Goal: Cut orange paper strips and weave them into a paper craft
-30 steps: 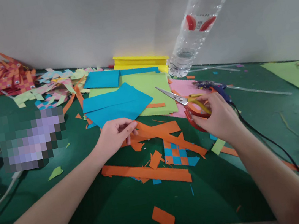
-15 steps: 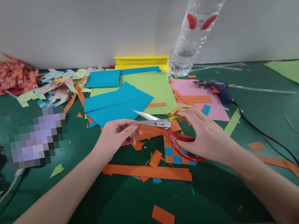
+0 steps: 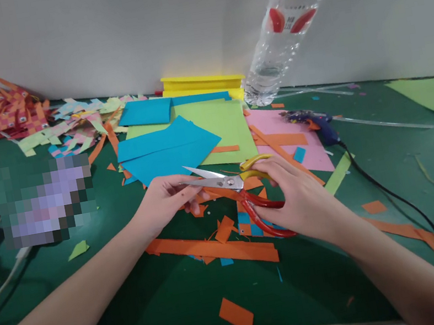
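My right hand (image 3: 301, 187) grips a pair of scissors (image 3: 229, 181) by its yellow and red handles. The blades are parted and point left, across the fingertips of my left hand (image 3: 173, 201). That hand is closed in a pinch, thumb against the fingers, on what looks like an orange paper strip (image 3: 222, 191) running behind the scissors; the blades partly hide it. Below the scissors is a blue-and-orange woven paper piece (image 3: 245, 226), partly covered by the red handle. A long orange strip (image 3: 215, 249) and small orange scraps lie nearer to me.
Blue paper sheets (image 3: 167, 146) rest on light green paper (image 3: 231, 126). A glue gun (image 3: 322, 130) with a black cord lies on pink paper (image 3: 319, 155) at right. Behind stands a tilted plastic bottle (image 3: 277, 51). Woven orange-red paper pieces (image 3: 2, 113) are heaped far left.
The scissors and my right hand have shifted slightly left, bringing the blades further over my left fingertips. The blades stay parted. The view has moved a little.
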The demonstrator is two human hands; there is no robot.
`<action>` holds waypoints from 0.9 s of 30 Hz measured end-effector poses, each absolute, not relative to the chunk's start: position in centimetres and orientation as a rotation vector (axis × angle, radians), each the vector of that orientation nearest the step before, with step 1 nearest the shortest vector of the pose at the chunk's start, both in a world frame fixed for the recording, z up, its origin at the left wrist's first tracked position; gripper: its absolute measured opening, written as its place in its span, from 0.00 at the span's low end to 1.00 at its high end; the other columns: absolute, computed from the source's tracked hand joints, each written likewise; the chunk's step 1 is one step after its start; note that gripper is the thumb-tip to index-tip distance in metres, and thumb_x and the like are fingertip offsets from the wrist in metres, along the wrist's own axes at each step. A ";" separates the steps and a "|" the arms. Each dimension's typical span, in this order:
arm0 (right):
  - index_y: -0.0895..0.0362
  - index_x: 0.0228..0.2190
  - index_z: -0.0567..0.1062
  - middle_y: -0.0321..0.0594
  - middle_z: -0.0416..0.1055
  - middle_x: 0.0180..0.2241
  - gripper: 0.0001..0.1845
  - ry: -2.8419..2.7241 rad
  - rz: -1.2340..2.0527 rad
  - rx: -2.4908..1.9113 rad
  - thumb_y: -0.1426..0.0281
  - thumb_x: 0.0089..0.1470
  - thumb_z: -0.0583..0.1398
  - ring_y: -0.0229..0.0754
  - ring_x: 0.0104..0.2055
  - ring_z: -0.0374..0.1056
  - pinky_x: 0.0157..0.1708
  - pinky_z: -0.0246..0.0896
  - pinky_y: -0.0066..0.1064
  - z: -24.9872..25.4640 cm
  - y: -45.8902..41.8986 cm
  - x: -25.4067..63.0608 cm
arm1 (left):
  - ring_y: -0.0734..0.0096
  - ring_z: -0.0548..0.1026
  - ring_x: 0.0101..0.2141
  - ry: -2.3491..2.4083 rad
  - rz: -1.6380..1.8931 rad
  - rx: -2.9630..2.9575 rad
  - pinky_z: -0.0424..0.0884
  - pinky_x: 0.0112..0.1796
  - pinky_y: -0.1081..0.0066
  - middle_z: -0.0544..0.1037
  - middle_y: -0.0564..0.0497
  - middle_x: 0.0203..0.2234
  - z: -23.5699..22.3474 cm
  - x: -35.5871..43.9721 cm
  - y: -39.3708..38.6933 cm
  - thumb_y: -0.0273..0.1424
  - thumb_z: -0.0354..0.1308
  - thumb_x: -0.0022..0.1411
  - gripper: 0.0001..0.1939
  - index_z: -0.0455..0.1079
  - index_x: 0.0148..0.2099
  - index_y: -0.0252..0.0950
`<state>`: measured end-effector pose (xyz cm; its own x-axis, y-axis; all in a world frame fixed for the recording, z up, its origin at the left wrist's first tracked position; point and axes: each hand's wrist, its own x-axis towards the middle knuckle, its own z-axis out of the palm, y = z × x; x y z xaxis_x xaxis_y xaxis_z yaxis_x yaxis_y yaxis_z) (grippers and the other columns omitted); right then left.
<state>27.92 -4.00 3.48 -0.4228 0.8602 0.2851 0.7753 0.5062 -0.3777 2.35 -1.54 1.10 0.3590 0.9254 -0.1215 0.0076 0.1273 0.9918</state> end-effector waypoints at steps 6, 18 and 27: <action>0.53 0.48 0.67 0.46 0.73 0.48 0.19 -2.321 0.270 -1.339 0.64 0.55 0.61 0.54 0.51 0.70 0.44 0.70 0.44 3.4 -3.8 28.1 | 0.78 0.73 0.20 0.995 0.857 1.278 0.71 0.24 0.75 0.81 0.47 0.30 1.0 2.4 -1.5 0.36 0.63 0.58 0.11 0.78 0.40 0.33; 0.53 0.47 0.69 0.47 0.73 0.47 0.18 -2.328 0.327 -1.303 0.65 0.54 0.60 0.54 0.48 0.72 0.41 0.72 0.44 3.4 -3.8 28.3 | 0.78 0.72 0.19 1.021 0.861 1.267 0.70 0.23 0.74 0.81 0.48 0.28 1.1 2.6 -1.5 0.41 0.66 0.55 0.17 0.77 0.39 0.32; 0.55 0.47 0.69 0.49 0.73 0.51 0.17 -2.341 0.304 -1.282 0.65 0.55 0.60 0.51 0.50 0.72 0.45 0.72 0.43 3.2 -3.7 28.4 | 0.78 0.73 0.20 1.016 0.858 1.261 0.70 0.24 0.75 0.81 0.48 0.28 0.9 2.5 -1.4 0.40 0.65 0.56 0.14 0.76 0.37 0.32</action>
